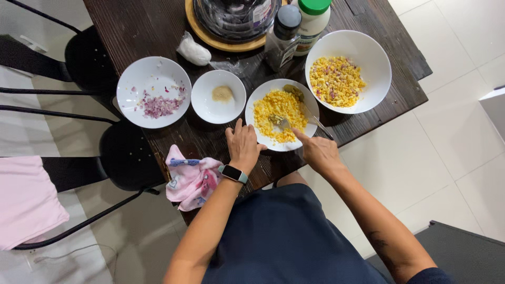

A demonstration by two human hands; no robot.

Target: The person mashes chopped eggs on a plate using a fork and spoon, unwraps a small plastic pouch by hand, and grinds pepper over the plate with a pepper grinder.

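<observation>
The dark surface (158,26) carries a bowl (368,50) of mixed egg at 1 o'clock and the plate (260,108) of chopped egg at centre. The left hand (243,147) steadies the plate's 7 o'clock rim, grip loosely apart. The right hand (317,152) is clamped on a fork (284,123). Best to press down evenly, with the plate held firm.

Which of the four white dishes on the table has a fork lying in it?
The plate of chopped yellow egg nearest the person, between both hands: a fork lies in it. The onion plate, the small bowl and the large bowl hold none.
</observation>
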